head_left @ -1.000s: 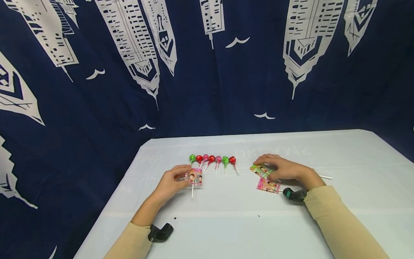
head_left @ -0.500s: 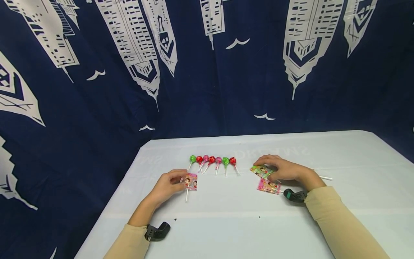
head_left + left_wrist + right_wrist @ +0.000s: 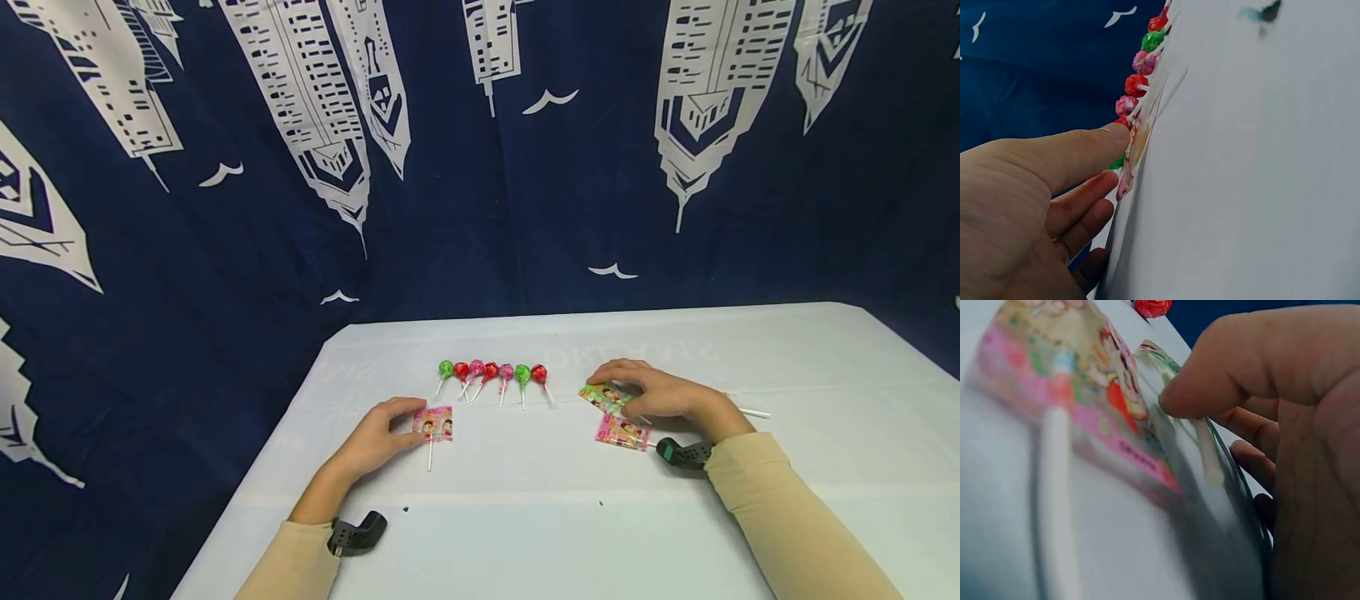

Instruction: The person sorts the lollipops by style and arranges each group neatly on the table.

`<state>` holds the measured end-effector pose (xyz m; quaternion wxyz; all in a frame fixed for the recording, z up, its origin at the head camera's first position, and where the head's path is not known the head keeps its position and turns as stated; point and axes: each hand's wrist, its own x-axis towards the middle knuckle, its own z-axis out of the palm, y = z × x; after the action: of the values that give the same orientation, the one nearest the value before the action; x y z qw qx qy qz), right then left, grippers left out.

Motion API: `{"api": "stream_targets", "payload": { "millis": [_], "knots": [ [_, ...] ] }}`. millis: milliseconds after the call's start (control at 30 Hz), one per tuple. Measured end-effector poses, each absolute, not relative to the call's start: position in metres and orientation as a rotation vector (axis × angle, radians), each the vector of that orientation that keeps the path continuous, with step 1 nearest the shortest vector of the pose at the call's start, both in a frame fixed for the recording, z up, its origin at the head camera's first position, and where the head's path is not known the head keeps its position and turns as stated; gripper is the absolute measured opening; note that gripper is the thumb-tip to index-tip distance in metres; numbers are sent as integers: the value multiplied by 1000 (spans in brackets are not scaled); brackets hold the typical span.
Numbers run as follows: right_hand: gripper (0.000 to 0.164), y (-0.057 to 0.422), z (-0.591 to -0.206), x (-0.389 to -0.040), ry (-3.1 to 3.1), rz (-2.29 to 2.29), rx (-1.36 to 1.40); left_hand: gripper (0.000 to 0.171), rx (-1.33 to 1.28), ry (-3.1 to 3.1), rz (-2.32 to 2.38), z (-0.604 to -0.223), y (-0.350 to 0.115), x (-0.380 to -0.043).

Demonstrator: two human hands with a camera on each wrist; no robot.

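- Left pink packet (image 3: pixel 435 423) lies on the person's side of the lollipop row (image 3: pixel 491 370), near its left end.
- It has just slid leftward and a little farther from the row; I'd judge it is being given a spot apart.
- Left hand (image 3: pixel 371 442): thumb and forefinger spread wide at the packet's left side.
- Right hand (image 3: pixel 663 396): unmoved, right of the row, holding the green packet (image 3: pixel 602 395), with the right pink packet (image 3: pixel 622 432) just beside.
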<state>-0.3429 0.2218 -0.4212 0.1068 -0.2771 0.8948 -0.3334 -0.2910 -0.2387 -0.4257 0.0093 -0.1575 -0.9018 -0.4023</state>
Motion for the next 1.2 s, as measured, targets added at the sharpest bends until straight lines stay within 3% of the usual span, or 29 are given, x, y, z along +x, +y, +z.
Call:
{"api": "stream_targets", "payload": {
  "millis": [500, 1200],
  "knots": [
    [73, 214, -421, -340, 2772, -828, -828, 59, -484, -2876, -1135, -435, -254, -290],
    [59, 211, -426, -344, 2864, -846, -820, 54, -573, -2834, -981, -437, -252, -292]
  ]
}}
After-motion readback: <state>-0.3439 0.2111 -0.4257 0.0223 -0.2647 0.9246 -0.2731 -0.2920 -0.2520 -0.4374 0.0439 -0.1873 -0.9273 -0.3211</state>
